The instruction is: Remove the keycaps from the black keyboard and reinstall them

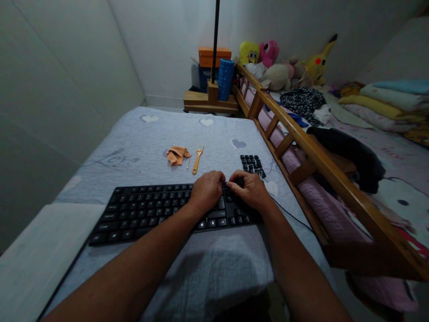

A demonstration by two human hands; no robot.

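We have both hands on the black keyboard, which lies flat on the pale blue quilt in front of us. Our left hand rests over the keys, right of the middle, with its fingers curled in. Our right hand is just beside it, over the right end, with its thumb reaching toward the left hand. The fingers of both hands look bent and close in, but we cannot tell if they pinch anything, as the spot between them is dark and small. Past the right hand, a bunch of loose black keys sits in rough rows on the quilt. Farther left, past the keyboard, we see a crumpled orange cloth, then a thin white stick, then a brush with a yellow handle. The brush lies with its handle end toward us. A black cord runs across the quilt on our right, near the wooden rail of a bed. Soft toys sit at the far end of that bed. An orange box and a blue roller are at the back.
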